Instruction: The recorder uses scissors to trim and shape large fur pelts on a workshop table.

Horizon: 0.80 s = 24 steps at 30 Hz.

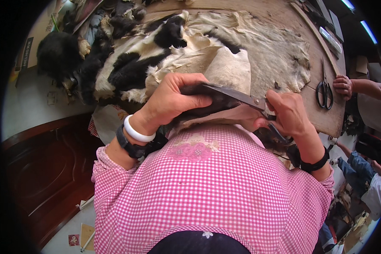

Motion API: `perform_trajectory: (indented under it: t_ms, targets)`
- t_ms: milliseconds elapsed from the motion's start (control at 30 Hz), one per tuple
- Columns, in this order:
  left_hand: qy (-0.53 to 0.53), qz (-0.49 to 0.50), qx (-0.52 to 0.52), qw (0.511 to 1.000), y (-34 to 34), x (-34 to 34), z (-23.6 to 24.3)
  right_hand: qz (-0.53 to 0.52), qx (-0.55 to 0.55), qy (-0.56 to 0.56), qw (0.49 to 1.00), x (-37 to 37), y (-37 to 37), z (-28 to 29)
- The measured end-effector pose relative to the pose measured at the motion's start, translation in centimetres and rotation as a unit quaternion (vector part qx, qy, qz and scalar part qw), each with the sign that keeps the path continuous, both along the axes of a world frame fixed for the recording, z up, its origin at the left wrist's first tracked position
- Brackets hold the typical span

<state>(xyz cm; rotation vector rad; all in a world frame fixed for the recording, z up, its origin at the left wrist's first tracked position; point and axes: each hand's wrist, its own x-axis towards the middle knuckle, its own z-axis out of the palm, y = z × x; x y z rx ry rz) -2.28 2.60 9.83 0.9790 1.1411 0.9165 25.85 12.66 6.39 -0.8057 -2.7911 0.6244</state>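
Note:
My left hand [175, 99] pinches a dark furred piece of hide [213, 104] with a pale underside, held close in front of my checked smock. In my right hand [283, 116] are large shears [252, 101] with dark blades, lying across the top of that piece toward my left thumb; whether they are cutting through it I cannot tell. Just beyond both hands, pale leather [226, 70] rests on a large black-and-white hide [135, 67] spread over the wooden table.
Black pelts [59, 53] are piled at the left. At the right lie a second pair of scissors [324, 93] and a wooden strip [313, 34]. Another person's hand [343, 84] grips the table edge [338, 118]. Other people sit lower right [370, 182]. A dark wooden panel [46, 178] stands lower left.

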Motion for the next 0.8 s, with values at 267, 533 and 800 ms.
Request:
perform_trajectory:
  t_ms: [267,533,800]
  targets:
    - [0.023,0.014,0.008,1.000,0.0,0.2,0.8,-0.091,-0.268,0.168,0.944,0.4,0.5,-0.8]
    - [0.091,-0.021,0.198,0.976,0.3,-1.1,0.2,-0.081,-0.418,0.159,0.891,-2.7,-1.3,-0.8]
    - [0.033,0.075,0.133,0.988,-0.7,-1.4,1.3,-0.062,-0.475,0.222,0.849,-2.2,-1.5,-1.2]
